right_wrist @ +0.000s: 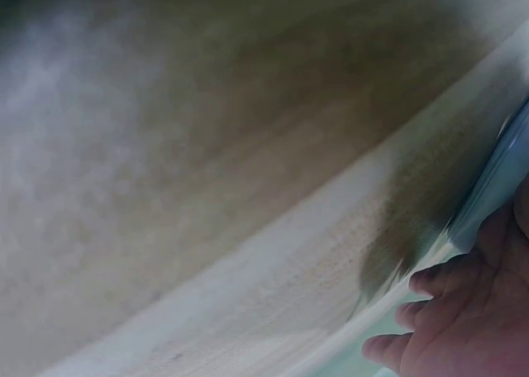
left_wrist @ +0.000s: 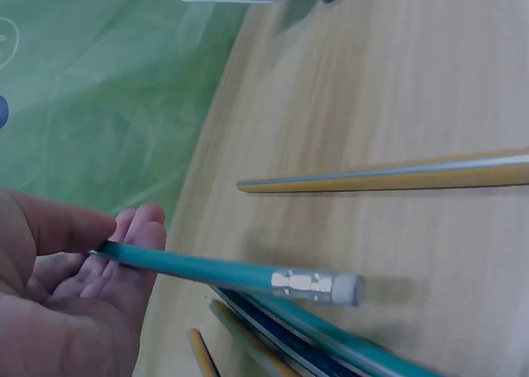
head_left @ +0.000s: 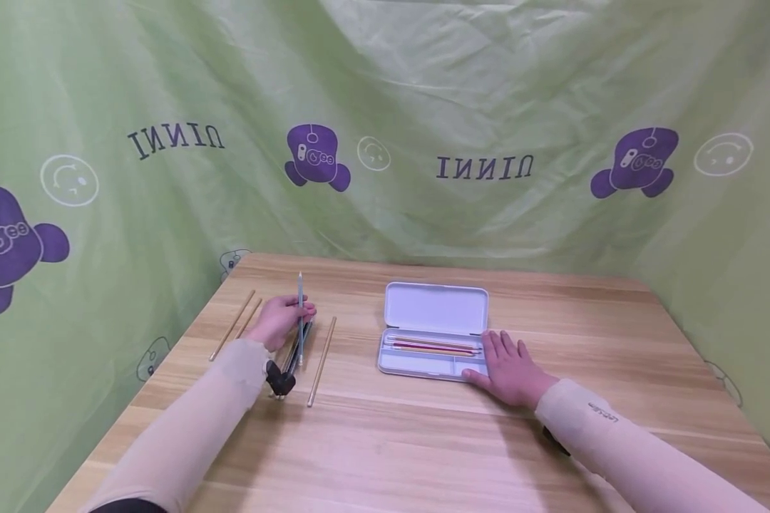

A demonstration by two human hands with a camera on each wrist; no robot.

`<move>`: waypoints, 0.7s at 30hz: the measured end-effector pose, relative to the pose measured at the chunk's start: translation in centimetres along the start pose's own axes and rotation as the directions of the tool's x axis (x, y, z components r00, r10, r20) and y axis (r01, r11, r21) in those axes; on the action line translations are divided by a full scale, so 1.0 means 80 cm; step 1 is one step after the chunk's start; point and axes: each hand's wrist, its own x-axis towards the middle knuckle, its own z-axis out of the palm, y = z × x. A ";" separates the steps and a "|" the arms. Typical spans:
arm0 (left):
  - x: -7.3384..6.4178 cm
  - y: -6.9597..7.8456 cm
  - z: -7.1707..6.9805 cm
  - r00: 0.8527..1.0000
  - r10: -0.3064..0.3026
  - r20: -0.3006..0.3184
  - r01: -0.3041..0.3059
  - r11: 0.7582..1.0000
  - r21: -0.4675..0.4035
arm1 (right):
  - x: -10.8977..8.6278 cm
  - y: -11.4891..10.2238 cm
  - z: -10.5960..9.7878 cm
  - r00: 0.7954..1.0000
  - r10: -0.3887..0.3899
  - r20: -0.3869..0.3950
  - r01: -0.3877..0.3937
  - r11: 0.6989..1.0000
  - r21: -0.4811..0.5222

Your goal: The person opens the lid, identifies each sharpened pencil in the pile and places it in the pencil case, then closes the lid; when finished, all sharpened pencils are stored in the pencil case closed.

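My left hand (head_left: 279,320) pinches a teal pencil (head_left: 300,324) between thumb and fingers, above the table. In the left wrist view the pencil's silver ferrule and white eraser (left_wrist: 345,289) point away from the palm. Below it lies a bunch of teal, dark blue and yellowish pencils (left_wrist: 285,337), partly hidden by the hand in the head view. My right hand (head_left: 512,367), fingers spread and straight, rests at the right end of an open white pencil case (head_left: 436,308). Several pencils (head_left: 433,348), red and yellowish, lie in the case's long rear compartment.
A single yellowish pencil (head_left: 323,362) lies between the bunch and the case. Two more yellowish pencils (head_left: 232,325) lie left of my left hand. Green printed cloth (head_left: 398,214) hangs behind and beside the wooden table (head_left: 385,449).
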 end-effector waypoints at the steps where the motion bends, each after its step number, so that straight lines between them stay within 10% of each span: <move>1: 0.001 0.004 0.002 1.000 0.005 0.016 -0.004 1.000 -0.003 | -0.001 -0.002 -0.002 1.000 0.003 0.003 -0.003 1.000 -0.001; 10: 0.015 0.049 0.046 0.978 0.045 0.206 -0.046 0.999 0.002 | -0.001 0.001 -0.003 1.000 0.014 0.017 -0.014 1.000 -0.002; 21: 0.019 0.085 0.128 0.950 0.111 0.292 -0.106 0.994 -0.030 | -0.004 -0.006 -0.010 1.000 0.010 0.027 -0.010 1.000 0.021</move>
